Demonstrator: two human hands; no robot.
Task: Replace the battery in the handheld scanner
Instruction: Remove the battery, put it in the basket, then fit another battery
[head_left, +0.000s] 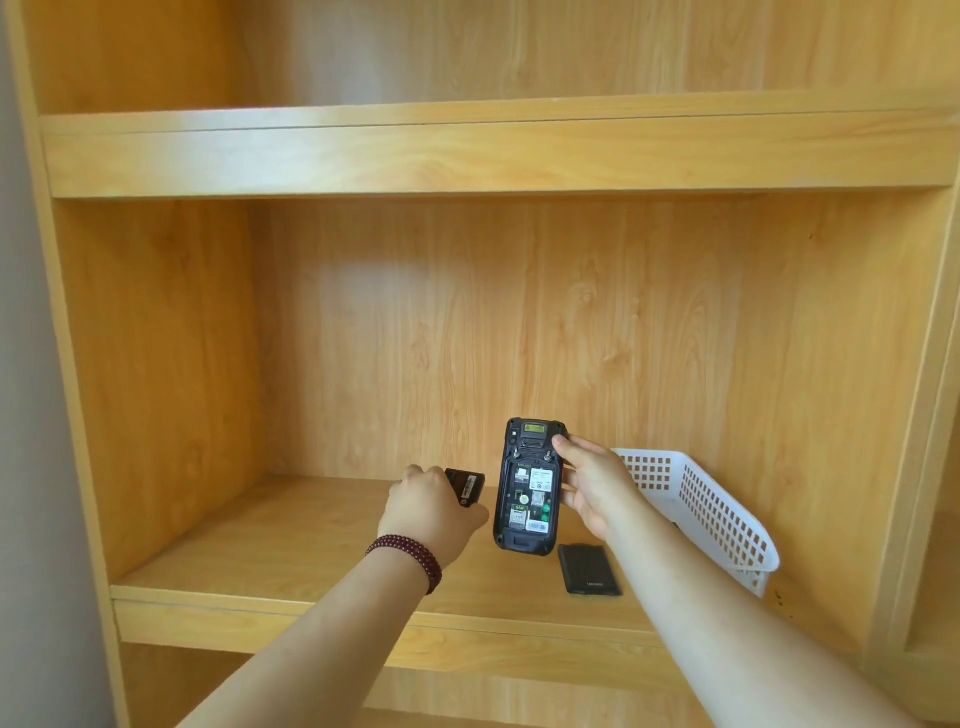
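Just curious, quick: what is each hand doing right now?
Left hand: grips a black battery.
Right hand: holds the scanner, its back compartment open.

A pale wood bookcase (467, 322) is filling the view, its upper shelf (493, 156) running above the hands and the lower shelf (270, 545) lying beneath them. Soft light is glowing on the back panel (571, 312) behind them.
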